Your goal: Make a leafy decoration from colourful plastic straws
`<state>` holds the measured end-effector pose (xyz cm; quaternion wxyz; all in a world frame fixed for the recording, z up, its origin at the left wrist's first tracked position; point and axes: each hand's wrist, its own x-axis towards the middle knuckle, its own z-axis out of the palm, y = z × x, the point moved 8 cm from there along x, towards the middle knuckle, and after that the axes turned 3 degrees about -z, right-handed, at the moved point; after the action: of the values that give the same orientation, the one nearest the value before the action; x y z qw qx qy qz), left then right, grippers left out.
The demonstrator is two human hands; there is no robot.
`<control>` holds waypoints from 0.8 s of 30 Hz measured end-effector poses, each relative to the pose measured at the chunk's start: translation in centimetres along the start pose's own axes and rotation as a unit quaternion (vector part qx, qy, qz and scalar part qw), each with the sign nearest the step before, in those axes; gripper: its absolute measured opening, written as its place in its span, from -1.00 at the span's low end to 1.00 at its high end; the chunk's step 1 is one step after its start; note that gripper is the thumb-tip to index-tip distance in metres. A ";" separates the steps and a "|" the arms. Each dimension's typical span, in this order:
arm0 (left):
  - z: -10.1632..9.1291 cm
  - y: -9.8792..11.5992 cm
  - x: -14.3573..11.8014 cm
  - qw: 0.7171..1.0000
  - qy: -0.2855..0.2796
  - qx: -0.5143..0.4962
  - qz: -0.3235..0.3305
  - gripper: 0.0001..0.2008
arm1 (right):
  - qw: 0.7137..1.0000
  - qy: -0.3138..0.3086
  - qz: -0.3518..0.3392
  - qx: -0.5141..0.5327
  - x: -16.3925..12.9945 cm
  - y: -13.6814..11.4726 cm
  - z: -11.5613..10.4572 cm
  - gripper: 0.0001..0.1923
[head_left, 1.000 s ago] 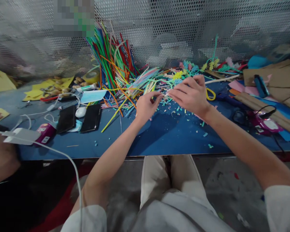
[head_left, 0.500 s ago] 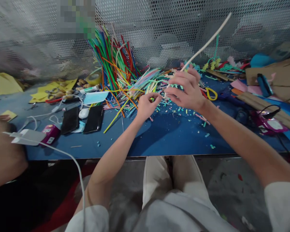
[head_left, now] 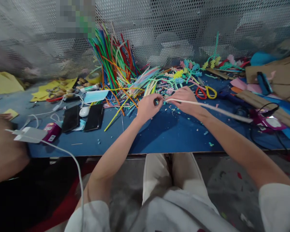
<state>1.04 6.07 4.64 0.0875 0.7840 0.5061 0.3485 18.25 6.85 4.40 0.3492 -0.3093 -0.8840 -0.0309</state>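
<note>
A long white pipe cleaner is held over the front of the table, its free part stretching right above my right forearm. My right hand is closed around it near its left end, fingers bent and pointing left. Thumb and forefinger of my left hand are pinched together at that same end, forming a ring. The fingertips of both hands are nearly touching, and the tip between them is too small to see clearly. Behind the hands lies a heap of cut pastel pipe cleaner pieces.
Tall coloured pipe cleaners lean against a perforated metal screen. Scissors, a purple device and cardboard are on the right. Two phones, a power bank and cables are left, near another person's arm.
The white pipe cleaner has swung from pointing up and right to lying nearly level toward the right. My right hand has turned and lowered; my left hand has barely moved.
</note>
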 end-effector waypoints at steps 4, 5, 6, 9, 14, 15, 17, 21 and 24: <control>0.1 0.4 -0.1 0.999 0.007 0.025 0.032 -0.88 | 0.998 0.028 0.010 0.049 -0.2 -0.4 0.0 -0.62; 0.1 0.5 -0.1 0.999 0.008 0.032 0.041 -0.87 | 0.997 0.031 0.022 0.060 -0.3 -0.3 0.0 -0.63; 0.2 0.6 -0.1 0.998 0.008 0.041 0.051 -0.86 | 0.996 0.031 0.038 0.071 -0.3 0.0 0.1 -0.64; 0.6 0.7 -0.2 0.994 0.009 0.075 0.073 -0.81 | 0.990 0.025 0.097 0.098 -0.5 1.0 0.6 -0.66; 1.2 1.1 -0.5 0.983 0.017 0.126 0.132 -0.75 | 0.975 0.005 0.150 0.163 -0.5 1.6 0.9 -0.60; 1.3 1.3 -0.6 0.979 0.017 0.135 0.148 -0.74 | 0.971 -0.003 0.162 0.178 -0.5 1.6 1.0 -0.58; 1.5 1.5 -0.7 0.972 0.017 0.155 0.175 -0.72 | 0.961 -0.017 0.187 0.205 -0.5 1.7 1.1 -0.54; 1.9 1.7 -0.7 0.965 0.018 0.184 0.184 -0.69 | 0.954 -0.027 0.205 0.218 -0.5 1.6 1.3 -0.48; 2.0 1.5 -0.5 0.971 0.023 0.181 0.156 -0.68 | 0.960 -0.015 0.197 0.197 -0.4 1.3 1.1 -0.47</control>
<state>3.30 5.35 3.63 -0.1233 0.8479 0.4342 0.2780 18.62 7.99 3.10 0.3894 -0.4031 -0.7991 0.2175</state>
